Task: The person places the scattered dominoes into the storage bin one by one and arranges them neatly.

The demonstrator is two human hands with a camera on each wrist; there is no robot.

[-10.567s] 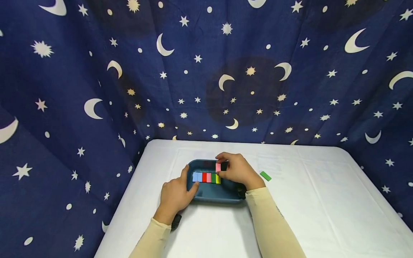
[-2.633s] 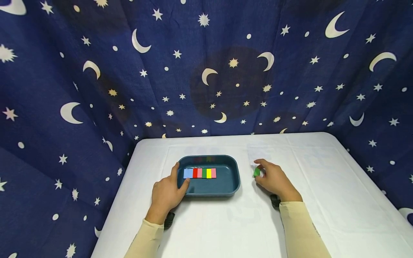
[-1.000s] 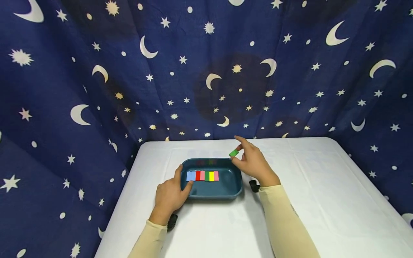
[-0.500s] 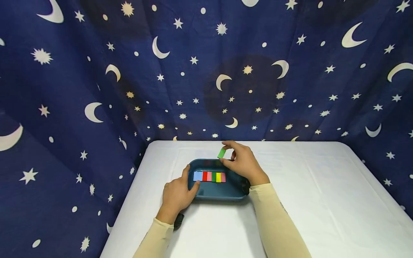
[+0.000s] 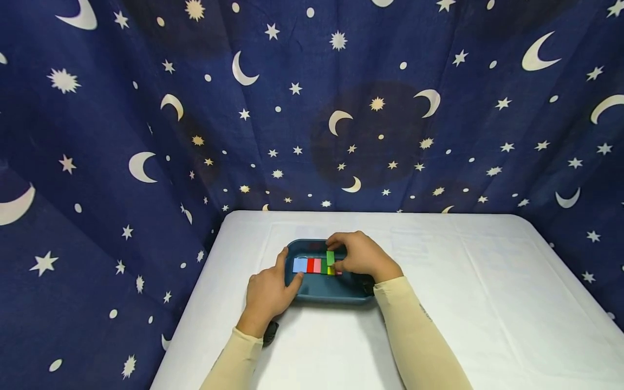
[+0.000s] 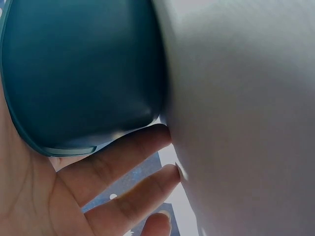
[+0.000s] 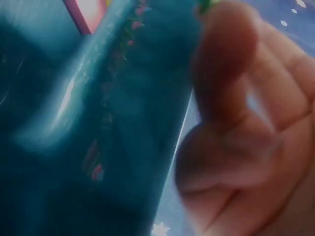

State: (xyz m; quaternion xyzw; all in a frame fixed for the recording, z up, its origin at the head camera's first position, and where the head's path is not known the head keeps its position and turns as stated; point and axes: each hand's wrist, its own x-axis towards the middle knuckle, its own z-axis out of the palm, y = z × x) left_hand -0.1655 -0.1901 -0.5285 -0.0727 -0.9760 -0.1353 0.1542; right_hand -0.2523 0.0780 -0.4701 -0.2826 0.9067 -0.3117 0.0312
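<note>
My right hand (image 5: 363, 254) pinches a small green rectangular block (image 5: 330, 258) between thumb and fingers, above the row in the dark teal tray (image 5: 322, 299). That row runs from light blue blocks (image 5: 299, 265) through a red block (image 5: 310, 265), a pink block (image 5: 317, 265), a dark green block (image 5: 324, 266) and a yellow block (image 5: 331, 270); the last pink block (image 5: 339, 273) is mostly behind the hand. My left hand (image 5: 268, 295) holds the tray's left end, thumb over the rim. In the left wrist view its fingers (image 6: 123, 152) lie along the outer wall.
A white-clothed table (image 5: 478, 303) carries the tray near its middle. Behind and to the left hangs a dark blue curtain (image 5: 292, 65) with moons and stars. Dark wrist devices show at both wrists, such as the left one (image 5: 270, 333).
The green block was picked up from the table right of the tray and carried left, then lowered over the row. A pink block joined the row's right end earlier. The left hand stayed at the tray.
</note>
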